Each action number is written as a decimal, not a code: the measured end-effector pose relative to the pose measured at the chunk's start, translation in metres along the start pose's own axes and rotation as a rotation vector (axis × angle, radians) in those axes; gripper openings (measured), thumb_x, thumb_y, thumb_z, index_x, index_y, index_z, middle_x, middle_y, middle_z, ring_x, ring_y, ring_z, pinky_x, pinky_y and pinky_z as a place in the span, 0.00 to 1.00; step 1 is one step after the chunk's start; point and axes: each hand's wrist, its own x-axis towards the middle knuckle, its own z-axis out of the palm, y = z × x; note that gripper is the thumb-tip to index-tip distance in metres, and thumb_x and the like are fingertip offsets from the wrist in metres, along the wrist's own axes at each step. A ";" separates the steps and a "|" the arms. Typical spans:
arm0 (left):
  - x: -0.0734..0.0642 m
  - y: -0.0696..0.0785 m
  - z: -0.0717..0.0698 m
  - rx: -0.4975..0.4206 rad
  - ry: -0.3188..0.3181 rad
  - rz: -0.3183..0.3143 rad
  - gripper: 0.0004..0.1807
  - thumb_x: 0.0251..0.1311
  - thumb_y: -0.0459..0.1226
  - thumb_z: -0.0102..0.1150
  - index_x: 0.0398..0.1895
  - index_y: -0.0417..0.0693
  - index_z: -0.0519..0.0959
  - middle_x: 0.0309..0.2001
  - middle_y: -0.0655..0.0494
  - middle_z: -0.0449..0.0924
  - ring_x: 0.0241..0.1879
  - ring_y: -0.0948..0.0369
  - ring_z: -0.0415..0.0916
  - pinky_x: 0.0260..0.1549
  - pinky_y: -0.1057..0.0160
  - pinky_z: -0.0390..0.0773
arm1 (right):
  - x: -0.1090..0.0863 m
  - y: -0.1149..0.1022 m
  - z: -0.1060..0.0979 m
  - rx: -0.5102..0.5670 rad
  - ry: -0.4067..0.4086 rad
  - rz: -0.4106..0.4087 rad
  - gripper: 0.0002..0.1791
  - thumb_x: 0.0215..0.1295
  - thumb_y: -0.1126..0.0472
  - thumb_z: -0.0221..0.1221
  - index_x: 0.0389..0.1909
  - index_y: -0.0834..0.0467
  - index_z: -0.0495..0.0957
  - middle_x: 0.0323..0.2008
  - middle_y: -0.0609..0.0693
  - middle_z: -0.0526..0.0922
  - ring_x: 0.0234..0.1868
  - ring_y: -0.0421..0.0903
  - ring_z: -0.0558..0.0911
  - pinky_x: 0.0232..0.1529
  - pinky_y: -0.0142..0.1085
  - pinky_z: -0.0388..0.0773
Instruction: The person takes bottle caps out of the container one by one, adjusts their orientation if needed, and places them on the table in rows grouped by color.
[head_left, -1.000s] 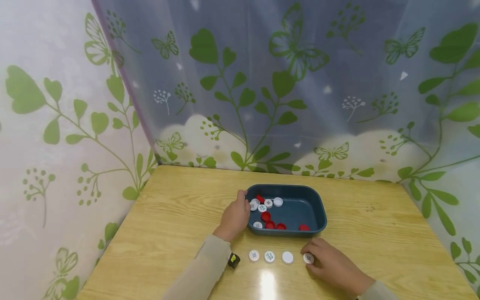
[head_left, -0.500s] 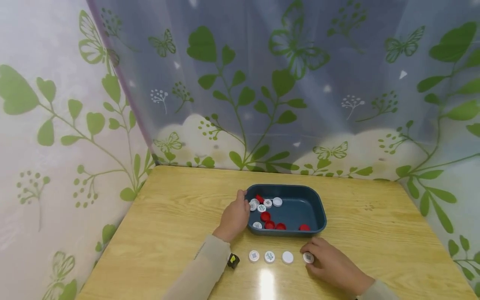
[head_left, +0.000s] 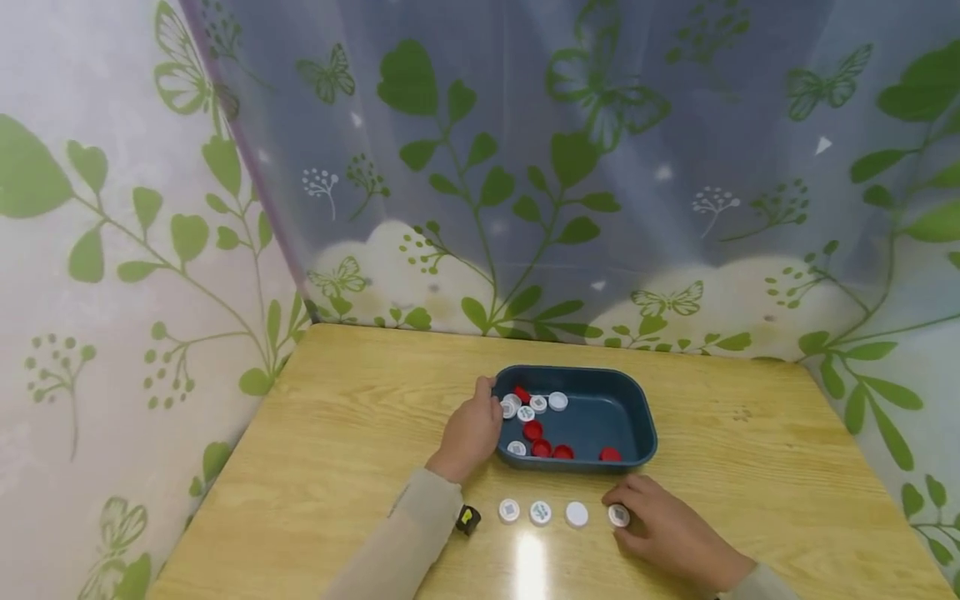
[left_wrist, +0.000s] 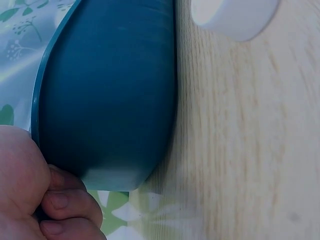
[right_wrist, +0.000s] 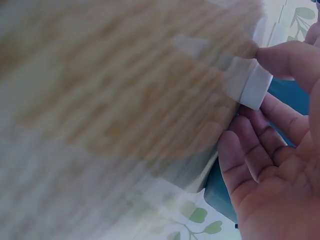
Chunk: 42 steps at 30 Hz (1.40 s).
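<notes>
My left hand [head_left: 468, 433] grips the left end of a dark blue plastic tray [head_left: 592, 421], its curled fingers at the rim in the left wrist view. Several white and red bottle caps lie inside, such as a white cap [head_left: 558, 402] and a red cap [head_left: 542, 448]. In front of the tray, my right hand [head_left: 667, 529] pinches a white bottle cap [right_wrist: 257, 90] with a grey printed mark; it sits on the table between thumb and fingers. To its left stand a plain white cap [head_left: 577, 514], a cap with a bluish print [head_left: 541, 512] and a grey-marked cap [head_left: 509, 511].
A small black object with a yellow mark [head_left: 468, 520] is beside my left cuff. The wooden table [head_left: 360, 400] meets a patterned curtain [head_left: 525, 208] at its back edge. Similar fabric hangs at both sides.
The head view has shifted slightly. Both hands, the tray and the row of caps keep their places.
</notes>
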 end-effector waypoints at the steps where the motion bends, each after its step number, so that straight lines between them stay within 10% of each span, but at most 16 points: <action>1: 0.000 0.000 -0.001 0.003 0.000 0.002 0.21 0.82 0.41 0.43 0.71 0.45 0.64 0.29 0.49 0.83 0.27 0.60 0.80 0.31 0.59 0.81 | 0.000 -0.001 -0.001 -0.007 0.000 -0.006 0.15 0.62 0.57 0.70 0.49 0.48 0.82 0.45 0.34 0.74 0.44 0.32 0.72 0.47 0.35 0.79; 11: -0.001 0.000 -0.005 0.009 0.004 0.024 0.21 0.81 0.39 0.43 0.71 0.43 0.64 0.19 0.55 0.75 0.19 0.62 0.74 0.21 0.61 0.73 | 0.007 -0.022 -0.043 -0.175 0.397 -0.319 0.12 0.54 0.59 0.70 0.39 0.47 0.82 0.37 0.35 0.78 0.34 0.32 0.76 0.33 0.29 0.78; 15: -0.001 0.001 -0.007 0.003 0.012 0.011 0.21 0.81 0.40 0.43 0.71 0.44 0.64 0.22 0.54 0.78 0.21 0.62 0.76 0.24 0.61 0.76 | 0.037 -0.020 -0.082 -0.162 0.435 -0.307 0.13 0.58 0.60 0.68 0.45 0.50 0.82 0.41 0.39 0.79 0.36 0.33 0.78 0.33 0.32 0.80; 22: 0.001 0.003 -0.006 0.025 0.016 0.024 0.20 0.81 0.39 0.44 0.70 0.43 0.65 0.22 0.52 0.79 0.22 0.61 0.76 0.24 0.61 0.76 | 0.109 -0.009 -0.111 -0.185 0.198 -0.130 0.19 0.69 0.54 0.67 0.57 0.57 0.80 0.52 0.51 0.81 0.47 0.48 0.83 0.46 0.47 0.82; 34: -0.003 0.005 0.000 0.019 0.022 0.045 0.19 0.80 0.38 0.45 0.68 0.42 0.66 0.26 0.49 0.81 0.23 0.60 0.77 0.26 0.60 0.78 | 0.168 0.006 -0.069 -0.357 -0.280 -0.116 0.28 0.66 0.58 0.70 0.65 0.60 0.77 0.56 0.59 0.80 0.49 0.54 0.84 0.52 0.49 0.81; 42: -0.004 0.004 -0.002 0.004 -0.002 0.027 0.20 0.81 0.39 0.44 0.70 0.44 0.65 0.28 0.50 0.82 0.25 0.61 0.78 0.27 0.61 0.78 | 0.175 0.005 -0.053 -0.400 -0.292 -0.156 0.25 0.65 0.57 0.71 0.62 0.59 0.80 0.55 0.62 0.83 0.47 0.55 0.86 0.51 0.49 0.82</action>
